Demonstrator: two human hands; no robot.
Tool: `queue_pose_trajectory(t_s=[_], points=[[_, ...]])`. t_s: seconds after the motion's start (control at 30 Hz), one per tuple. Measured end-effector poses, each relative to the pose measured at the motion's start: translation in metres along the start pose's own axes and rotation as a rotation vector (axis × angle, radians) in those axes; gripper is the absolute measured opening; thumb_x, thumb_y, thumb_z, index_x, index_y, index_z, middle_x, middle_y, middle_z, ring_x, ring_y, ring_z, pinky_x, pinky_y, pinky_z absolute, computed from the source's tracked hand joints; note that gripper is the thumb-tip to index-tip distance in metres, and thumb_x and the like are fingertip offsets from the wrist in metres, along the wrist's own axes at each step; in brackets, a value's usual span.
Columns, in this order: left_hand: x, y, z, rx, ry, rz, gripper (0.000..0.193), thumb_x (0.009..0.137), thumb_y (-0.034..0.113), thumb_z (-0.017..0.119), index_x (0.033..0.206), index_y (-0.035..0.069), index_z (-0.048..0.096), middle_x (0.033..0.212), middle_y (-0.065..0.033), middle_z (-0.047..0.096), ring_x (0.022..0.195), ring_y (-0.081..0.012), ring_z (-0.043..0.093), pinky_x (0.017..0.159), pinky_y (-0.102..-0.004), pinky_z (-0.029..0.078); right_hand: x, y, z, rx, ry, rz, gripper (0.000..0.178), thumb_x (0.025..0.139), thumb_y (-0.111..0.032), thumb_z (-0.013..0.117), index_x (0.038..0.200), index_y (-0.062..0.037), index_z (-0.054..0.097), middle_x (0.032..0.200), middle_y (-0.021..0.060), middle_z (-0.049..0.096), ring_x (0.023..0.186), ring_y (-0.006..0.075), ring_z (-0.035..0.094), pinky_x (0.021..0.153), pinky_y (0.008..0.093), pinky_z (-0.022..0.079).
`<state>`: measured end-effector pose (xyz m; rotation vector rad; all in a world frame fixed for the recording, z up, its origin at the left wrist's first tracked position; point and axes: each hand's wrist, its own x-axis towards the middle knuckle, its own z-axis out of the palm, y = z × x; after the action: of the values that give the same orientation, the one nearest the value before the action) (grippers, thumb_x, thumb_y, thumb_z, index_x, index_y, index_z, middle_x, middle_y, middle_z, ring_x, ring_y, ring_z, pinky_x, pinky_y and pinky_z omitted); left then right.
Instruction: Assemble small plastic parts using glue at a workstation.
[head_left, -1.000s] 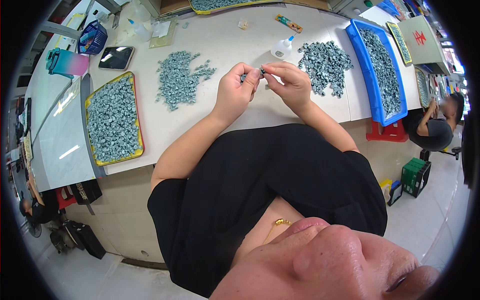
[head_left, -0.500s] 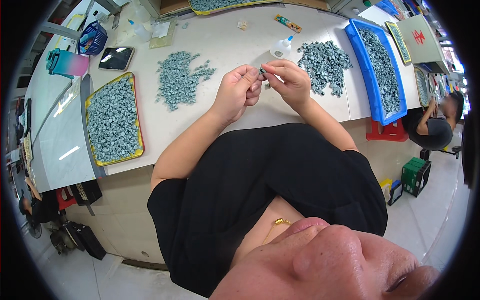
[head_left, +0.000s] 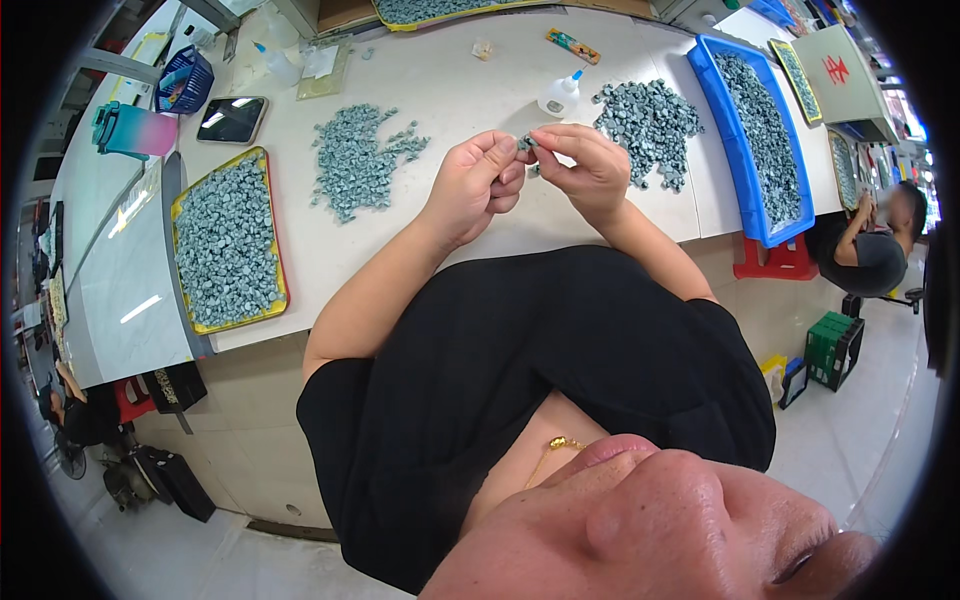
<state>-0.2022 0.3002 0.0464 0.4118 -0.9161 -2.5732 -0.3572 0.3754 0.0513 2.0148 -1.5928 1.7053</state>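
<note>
My left hand (head_left: pixel 478 182) is closed, with a small grey-green piece (head_left: pixel 525 144) pinched between its thumb and finger. Fingertips of my right hand (head_left: pixel 585 165) meet the same piece from the other side, thumb and forefinger pinched together. Whether the right fingers hold a second piece is hidden. Both hands are above the white table (head_left: pixel 420 240), between a loose pile of pale grey-green pieces (head_left: pixel 360 165) on the left and a darker pile (head_left: pixel 650 130) on the right. Just beyond my right hand stands a small white bottle with a blue tip (head_left: pixel 560 95).
A blue bin (head_left: pixel 745 170) of dark pieces stands at the right, and a yellow tray (head_left: pixel 228 240) of pieces at the left. Behind it lie a phone (head_left: pixel 232 119), a pink-teal bottle (head_left: pixel 140 130) and a blue basket (head_left: pixel 185 80). Another person (head_left: pixel 880 235) sits at far right.
My right hand has shifted slightly to the right and down, its fingers turned a little at the small piece. My left hand stays almost where it was.
</note>
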Motion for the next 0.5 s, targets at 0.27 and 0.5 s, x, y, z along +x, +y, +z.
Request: queue_pose_trajectory(t_s=[0.27, 0.5], points=[[-0.0005, -0.0002, 0.0007, 0.014, 0.01, 0.027, 0.022, 0.098, 0.024, 0.05, 0.09, 0.005, 0.053, 0.068, 0.0033, 0.041, 0.055, -0.0047, 0.03, 0.045, -0.0186, 0.023, -0.0025, 0.0003, 0.0027, -0.069, 0.001, -0.094, 0.021, 0.071, 0.004, 0.073, 0.091, -0.0017, 0.069, 0.086, 0.0094, 0.068, 0.069, 0.0171, 0.066, 0.058, 0.0253, 0.055], [-0.0018, -0.0046, 0.002, 0.063, 0.049, 0.09, 0.019, 0.097, 0.022, 0.052, 0.088, 0.005, 0.052, 0.068, 0.002, 0.043, 0.054, -0.0046, 0.032, 0.044, -0.0191, 0.023, -0.004, 0.0018, 0.0046, -0.074, -0.014, -0.175, 0.018, 0.071, 0.004, 0.074, 0.087, 0.0002, 0.067, 0.085, 0.0101, 0.068, 0.065, 0.0171, 0.063, 0.055, 0.0258, 0.052]])
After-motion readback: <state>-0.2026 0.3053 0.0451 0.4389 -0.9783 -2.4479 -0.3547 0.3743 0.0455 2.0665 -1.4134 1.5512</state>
